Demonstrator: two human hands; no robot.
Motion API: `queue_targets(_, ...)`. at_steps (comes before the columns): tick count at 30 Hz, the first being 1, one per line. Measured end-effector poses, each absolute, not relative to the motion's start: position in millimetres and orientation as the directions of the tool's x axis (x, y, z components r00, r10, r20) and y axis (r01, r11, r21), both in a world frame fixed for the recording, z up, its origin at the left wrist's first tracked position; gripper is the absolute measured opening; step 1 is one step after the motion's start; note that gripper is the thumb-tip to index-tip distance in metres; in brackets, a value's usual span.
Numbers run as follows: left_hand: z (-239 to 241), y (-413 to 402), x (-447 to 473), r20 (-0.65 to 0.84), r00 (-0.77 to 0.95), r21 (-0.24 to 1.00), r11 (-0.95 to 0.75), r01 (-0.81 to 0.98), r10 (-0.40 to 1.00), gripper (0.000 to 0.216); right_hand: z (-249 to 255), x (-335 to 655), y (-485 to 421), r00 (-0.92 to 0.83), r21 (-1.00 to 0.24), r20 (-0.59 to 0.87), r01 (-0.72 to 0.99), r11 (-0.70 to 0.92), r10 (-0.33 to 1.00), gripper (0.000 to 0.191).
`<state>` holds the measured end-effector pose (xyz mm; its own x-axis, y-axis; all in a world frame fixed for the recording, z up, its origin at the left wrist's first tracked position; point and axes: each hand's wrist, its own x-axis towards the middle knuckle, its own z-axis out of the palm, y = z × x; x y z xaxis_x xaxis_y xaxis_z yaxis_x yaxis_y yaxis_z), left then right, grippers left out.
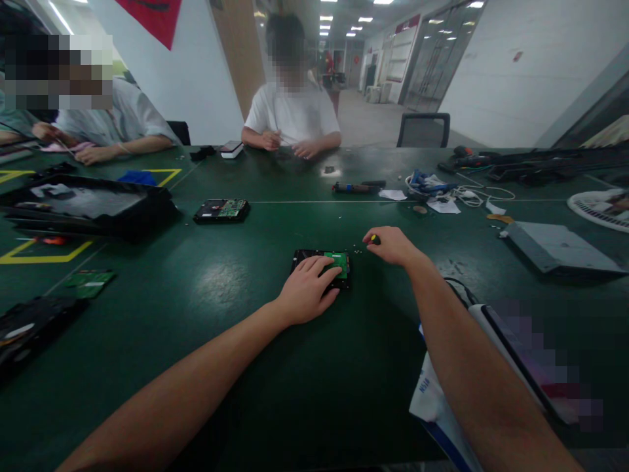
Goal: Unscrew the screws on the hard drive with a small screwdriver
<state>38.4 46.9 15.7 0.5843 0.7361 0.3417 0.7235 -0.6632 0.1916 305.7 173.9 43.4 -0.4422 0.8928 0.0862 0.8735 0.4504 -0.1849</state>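
Observation:
A hard drive (339,259) with a green circuit board facing up lies flat on the dark green table. My left hand (307,285) rests over it, fingers stretched out across its top and hiding much of its left and middle. Just right of the drive, my right hand (390,246) is closed around a small screwdriver (375,240), whose yellow and black handle end pokes out of the fist. The rest of the tool is hidden. Between the drive and that hand lie several tiny screws (357,249) on the table.
Another hard drive (222,210) lies farther back. A black tray (88,203), a loose green board (91,282) and a black casing (39,328) are on the left. At right are a grey metal box (563,249), a phone (521,360) and cables (484,193). Two people sit opposite.

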Motion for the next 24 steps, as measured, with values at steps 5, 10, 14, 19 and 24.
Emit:
queue_targets(5,15,47,39,0.345,0.583,0.197,-0.664,0.721,0.735,0.047,37,294,171,-0.493,-0.183,0.097,0.845,0.502,0.865,0.016)
queue_targets(10,13,48,39,0.354,0.584,0.197,-0.668,0.717,0.731,0.047,32,286,170,-0.491,-0.172,0.074,0.851,0.496,0.868,0.012)
queue_targets(14,14,47,39,0.348,0.584,0.193,-0.666,0.721,0.733,0.047,32,285,170,-0.501,-0.179,0.07,0.844,0.505,0.862,0.013)
queue_targets(19,15,47,39,0.348,0.583,0.194,-0.664,0.722,0.735,0.047,31,285,170,-0.502,-0.17,0.064,0.846,0.505,0.862,0.014)
queue_targets(24,16,47,39,0.351,0.584,0.194,-0.667,0.719,0.732,0.046,30,284,170,-0.512,-0.162,0.077,0.841,0.517,0.856,0.01)
